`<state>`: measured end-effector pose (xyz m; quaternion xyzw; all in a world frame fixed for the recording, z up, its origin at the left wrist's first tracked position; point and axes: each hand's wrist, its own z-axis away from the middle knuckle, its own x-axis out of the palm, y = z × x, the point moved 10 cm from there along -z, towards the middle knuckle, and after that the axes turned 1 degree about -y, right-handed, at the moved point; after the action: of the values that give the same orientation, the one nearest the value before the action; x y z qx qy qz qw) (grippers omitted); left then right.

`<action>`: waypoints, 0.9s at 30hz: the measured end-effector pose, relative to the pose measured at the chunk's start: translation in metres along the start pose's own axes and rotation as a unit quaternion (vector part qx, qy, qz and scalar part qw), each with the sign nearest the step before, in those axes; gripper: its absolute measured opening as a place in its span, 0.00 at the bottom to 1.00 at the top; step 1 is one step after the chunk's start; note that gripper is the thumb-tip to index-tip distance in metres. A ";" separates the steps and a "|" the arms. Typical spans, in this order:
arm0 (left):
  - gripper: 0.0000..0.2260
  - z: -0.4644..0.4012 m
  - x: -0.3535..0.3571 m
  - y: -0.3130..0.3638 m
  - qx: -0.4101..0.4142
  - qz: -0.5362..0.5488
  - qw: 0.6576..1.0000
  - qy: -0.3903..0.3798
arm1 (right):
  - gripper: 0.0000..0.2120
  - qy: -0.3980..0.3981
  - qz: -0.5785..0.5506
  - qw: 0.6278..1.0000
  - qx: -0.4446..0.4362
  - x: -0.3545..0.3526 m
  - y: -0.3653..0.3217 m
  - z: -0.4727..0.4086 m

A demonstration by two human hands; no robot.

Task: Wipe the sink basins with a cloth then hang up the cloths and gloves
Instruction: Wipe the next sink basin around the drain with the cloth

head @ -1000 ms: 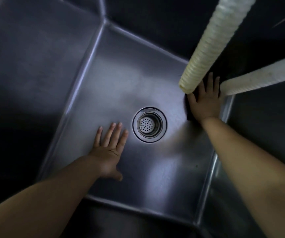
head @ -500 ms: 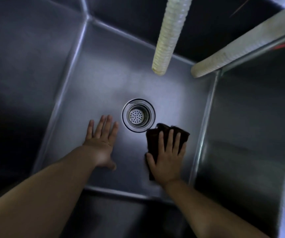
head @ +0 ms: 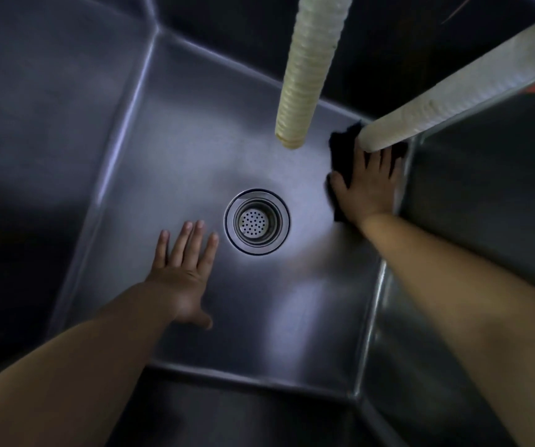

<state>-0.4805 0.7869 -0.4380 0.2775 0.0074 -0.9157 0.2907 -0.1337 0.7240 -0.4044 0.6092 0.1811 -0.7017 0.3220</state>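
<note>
I look straight down into a deep steel sink basin with a round drain strainer in its floor. My right hand lies flat, fingers spread, pressing a dark cloth onto the basin floor at the far right corner, beside the right wall. A hose hides my fingertips and part of the cloth. My left hand rests flat on the floor just left of the drain, fingers straight, holding nothing.
Two pale ribbed hoses hang into the basin: one from above the drain's far side, the other slanting in from the upper right. Steel walls rise on all sides; the right wall is close to my right arm.
My right hand has slid the cloth from the near right of the drain to the far right corner under the slanting hose. My left hand has stayed beside the drain.
</note>
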 end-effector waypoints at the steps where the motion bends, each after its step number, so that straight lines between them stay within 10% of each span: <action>1: 0.67 -0.001 0.001 0.000 0.002 -0.001 1.000 0.002 | 0.39 0.001 0.004 1.000 0.001 -0.002 0.006 -0.013; 27: 0.66 0.004 -0.002 -0.002 0.036 0.026 0.999 0.029 | 0.38 -0.066 -0.013 0.997 -0.035 0.038 -0.068 0.239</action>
<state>-0.4817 0.7890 -0.4341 0.3145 -0.0244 -0.8990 0.3038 -0.3578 0.6097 -0.4051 0.5471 0.1920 -0.7380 0.3452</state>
